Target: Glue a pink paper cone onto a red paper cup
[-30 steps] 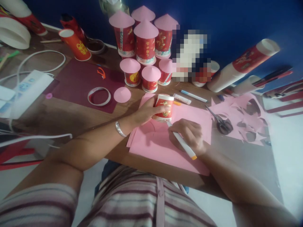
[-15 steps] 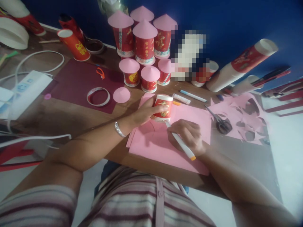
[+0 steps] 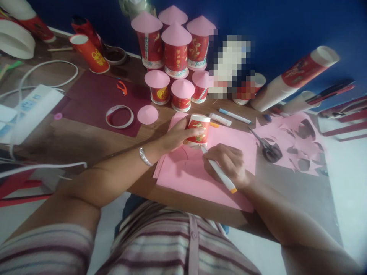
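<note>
A red paper cup piece with white rims is gripped by my left hand, fingers wrapped around its side. My right hand is closed on a white marker with an orange end; its tip meets the cup's lower white rim. Both hands are over stacked pink paper sheets, where a faint curved line shows. An orange cap lies just behind the cup, near a white glue stick or similar tube and a white-and-blue marker.
Several red cups with pink cone tops stand at the back. Black scissors and cut pink scraps lie to the right. Left are a white ring, a pink cone, a maroon sheet and a power strip.
Almost nothing differs. The marker tip stays at the cup's lower rim, and both hands keep their hold; the whole view has shifted very slightly.
</note>
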